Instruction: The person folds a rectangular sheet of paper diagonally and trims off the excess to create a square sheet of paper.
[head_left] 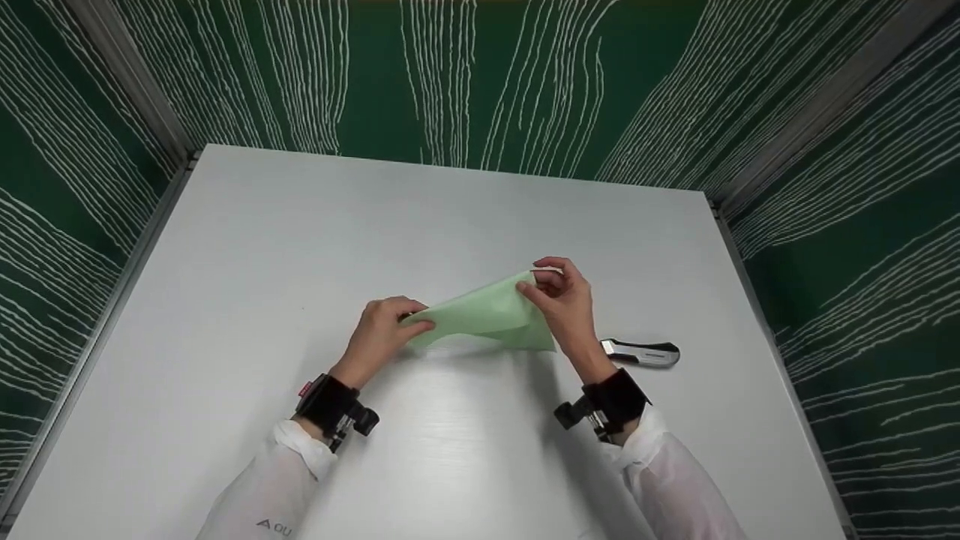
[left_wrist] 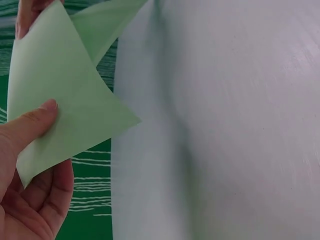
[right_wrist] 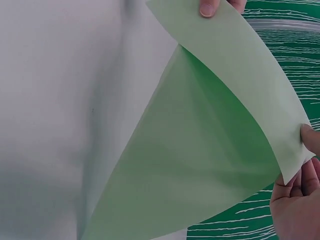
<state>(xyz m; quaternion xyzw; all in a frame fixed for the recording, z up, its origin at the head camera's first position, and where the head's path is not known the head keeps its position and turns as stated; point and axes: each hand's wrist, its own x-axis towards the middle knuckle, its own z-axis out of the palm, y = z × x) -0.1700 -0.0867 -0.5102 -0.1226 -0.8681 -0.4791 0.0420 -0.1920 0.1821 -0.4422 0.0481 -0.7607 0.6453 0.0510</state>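
Note:
A sheet of light green paper (head_left: 480, 311) is held up above the white table between both hands, bent over along its upper edge so that two layers show. My left hand (head_left: 380, 334) pinches its left end, thumb (left_wrist: 37, 122) on the near face and fingers behind. At the upper right end, my right hand (head_left: 564, 304) pinches the paper between thumb and fingers. In the right wrist view the front flap of the paper (right_wrist: 240, 75) curves over a larger layer (right_wrist: 190, 150) that hangs beneath it.
A utility knife (head_left: 643, 353) with a grey and black handle lies on the table beside the right wrist. The white table (head_left: 337, 217) is bordered by green walls (head_left: 517, 82) with wavy white lines. Wrist cameras (head_left: 330, 409) are strapped to both forearms.

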